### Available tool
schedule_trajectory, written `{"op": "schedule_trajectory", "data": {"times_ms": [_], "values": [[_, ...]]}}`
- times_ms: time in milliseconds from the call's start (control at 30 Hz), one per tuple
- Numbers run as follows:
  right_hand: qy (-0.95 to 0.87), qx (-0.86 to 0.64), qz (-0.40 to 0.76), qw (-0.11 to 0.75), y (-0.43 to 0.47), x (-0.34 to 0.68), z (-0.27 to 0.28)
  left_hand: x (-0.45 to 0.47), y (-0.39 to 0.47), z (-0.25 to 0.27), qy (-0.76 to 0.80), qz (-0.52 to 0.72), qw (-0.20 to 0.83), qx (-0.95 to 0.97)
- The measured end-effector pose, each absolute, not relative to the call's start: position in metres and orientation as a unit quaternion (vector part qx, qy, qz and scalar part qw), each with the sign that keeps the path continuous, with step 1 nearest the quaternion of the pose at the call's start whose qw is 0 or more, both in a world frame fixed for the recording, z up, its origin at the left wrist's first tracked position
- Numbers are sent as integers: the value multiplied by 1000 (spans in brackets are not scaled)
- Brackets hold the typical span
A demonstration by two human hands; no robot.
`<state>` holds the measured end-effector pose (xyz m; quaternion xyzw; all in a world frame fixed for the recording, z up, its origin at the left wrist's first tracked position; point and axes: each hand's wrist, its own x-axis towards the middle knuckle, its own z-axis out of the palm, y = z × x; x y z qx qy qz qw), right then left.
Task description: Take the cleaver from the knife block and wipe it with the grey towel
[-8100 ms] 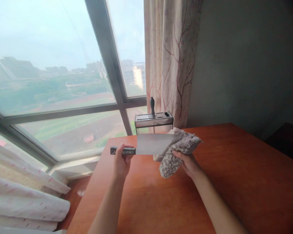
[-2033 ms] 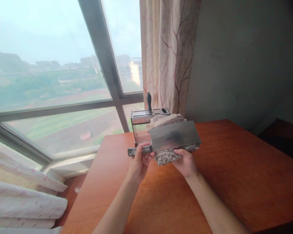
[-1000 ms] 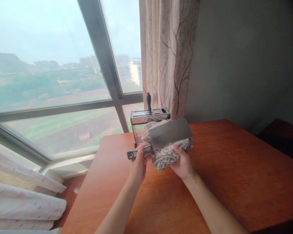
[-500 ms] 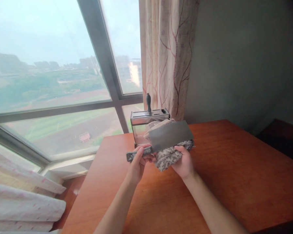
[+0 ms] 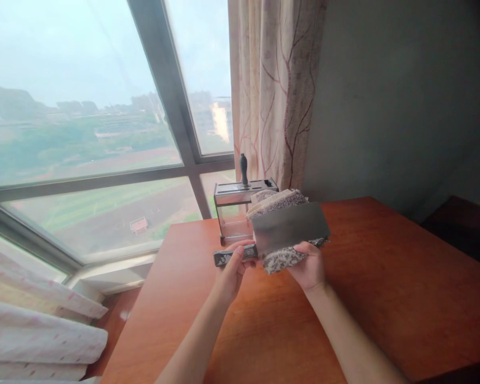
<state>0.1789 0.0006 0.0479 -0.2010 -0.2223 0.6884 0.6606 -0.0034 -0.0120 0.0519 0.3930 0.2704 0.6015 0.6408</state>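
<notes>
My left hand (image 5: pixel 232 271) is closed around the dark, patterned handle of a cleaver (image 5: pixel 292 225). The broad grey blade points right and is held above the table. A fuzzy grey and white cloth (image 5: pixel 284 260) lies behind the blade and shows above and below it. My right hand (image 5: pixel 310 266) is closed on the cloth at the blade's lower edge, thumb on the near side. Its other fingers are hidden beneath the cloth.
A knife block (image 5: pixel 234 224) with clear sides and a metal top stands at the back of the brown wooden table (image 5: pixel 384 277); a dark handle (image 5: pixel 244 169) sticks up from it. Windows (image 5: pixel 84 133) and a patterned curtain (image 5: pixel 280 96) are behind.
Both hands have shifted a little to the right with the cleaver and cloth. More of the cloth shows above the blade, less below it. The knife block has stayed still.
</notes>
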Motion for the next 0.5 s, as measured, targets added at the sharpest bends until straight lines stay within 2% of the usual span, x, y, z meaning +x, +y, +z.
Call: {"op": "schedule_trajectory", "data": {"times_ms": [100, 200, 500], "values": [[-243, -193, 748, 586, -5, 169, 48, 0, -14, 50, 273, 613, 626, 397], [-259, -191, 758, 567, -8, 163, 51, 1, -14, 51, 278, 624, 611, 400], [-225, -165, 724, 630, -3, 171, 56, -12, -6, 57, 295, 637, 586, 404]]}}
